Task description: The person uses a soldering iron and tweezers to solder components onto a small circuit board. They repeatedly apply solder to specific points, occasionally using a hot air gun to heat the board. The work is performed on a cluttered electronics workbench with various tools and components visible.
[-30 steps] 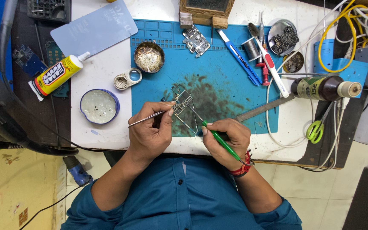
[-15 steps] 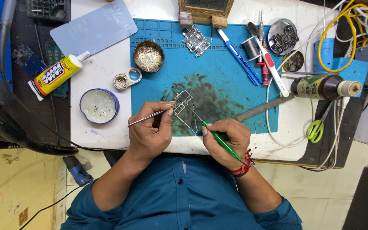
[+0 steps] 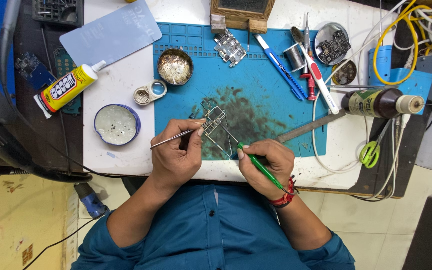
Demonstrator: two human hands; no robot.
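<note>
Frame [image 3: 215, 120] on blue mat [image 3: 276, 65], just ahead of both hands. Left hand [image 3: 176, 157] pinches tweezers [image 3: 173, 138]; right hand [image 3: 266, 165] grips green tool [image 3: 258, 165]. Beyond left: tin [image 3: 175, 66] of solder bits, white-filled dish [image 3: 117, 124]. Bottle [image 3: 381, 102] lies far right.

Glue tube [image 3: 66, 88] far left, round tin [image 3: 117, 124] & loupe [image 3: 149, 92] beside blue mat [image 3: 276, 105]. Brown bottle [image 3: 376, 102] lying right, green scissors [image 3: 369, 152] below it, yellow cable [image 3: 401, 30] top right.

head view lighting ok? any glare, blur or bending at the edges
Head view: even, soft light, faint shadows under the left hand and right hand; mild glare on the pale plastic sheet; blue mat and small metal frame sharp; table edges bow slightly from the wide lens.
</note>
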